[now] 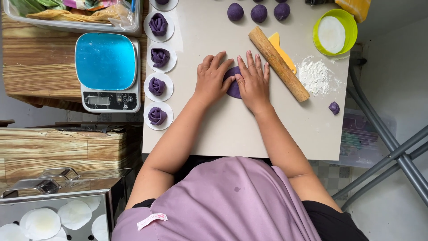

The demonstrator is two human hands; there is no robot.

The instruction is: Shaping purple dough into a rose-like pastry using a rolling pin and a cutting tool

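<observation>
a: what's nearest, at the bottom of the frame?
b: the person's purple apron (232, 201), both forearms running up to the pale desk (232, 129).

a: and the hands?
b: mid frame. the left hand (211, 79) and the right hand (253, 81) lie side by side, palms down, fingers spread flat, both pressing on a purple dough piece (232, 85). neither grips it; it lies flat on the desk under and between them.

a: beside them?
b: a wooden rolling pin (278, 63) lies slanted just right of the right hand, a yellow scraper (281, 50) touching its far side, a flour heap (316, 76) beyond. a small dough scrap (334, 107) lies right of centre.

a: left side?
b: four dough roses (157, 86) on white rounds, then a blue scale (108, 71).

a: farthest?
b: three purple dough balls (258, 12) at the top, a green bowl (351, 22) upper right.
</observation>
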